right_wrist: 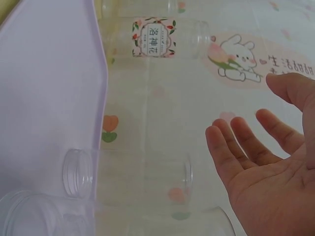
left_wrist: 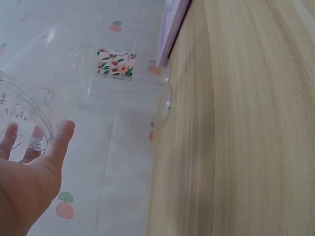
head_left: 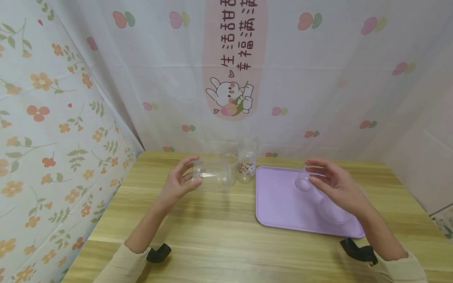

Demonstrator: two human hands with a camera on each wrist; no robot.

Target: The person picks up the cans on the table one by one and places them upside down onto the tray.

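My left hand grips a wide clear jar at its threaded mouth, thumb on one side and fingers on the other. The jar lies sideways in the hand, its base pointing right, over the back of the table. My right hand hovers above the lilac tray with nothing in it; the right wrist view shows its fingers spread and loosely bent. Near those fingertips a slim clear jar stands mouth down on the tray. A wider clear jar is beside it, partly covered by my right forearm in the head view.
Left of the tray stands a clear jar with a floral label. Another clear container shows behind the held jar. A patterned curtain hangs along the table's back edge. Wood tabletop extends in front of both hands.
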